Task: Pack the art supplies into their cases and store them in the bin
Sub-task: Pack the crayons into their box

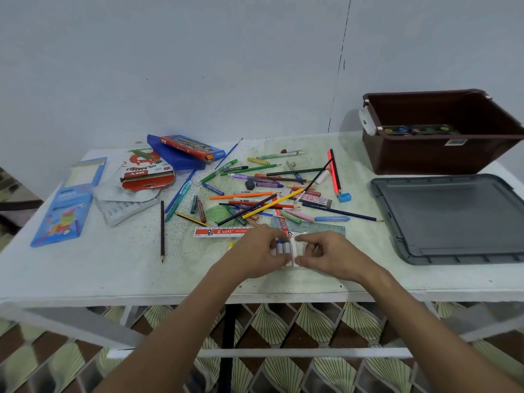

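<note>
Hands first: I am watching my left hand (256, 252) and right hand (326, 255) meeting at the table's (85, 273) near edge, both pinching a small clear case of crayons (286, 249), fingers curling round its ends. Just beyond, a red-and-white ruler (222, 232) is lying beside a clear ruler (320, 228). Farther out, loose pencils and crayons (269, 191) are sprawling in a heap. Left of it, a blue box (63, 215) and an oil pastels box (147, 173) are sitting open. At far right, the grey lid (450, 219) is lying before the brown bin (442, 131).
</note>
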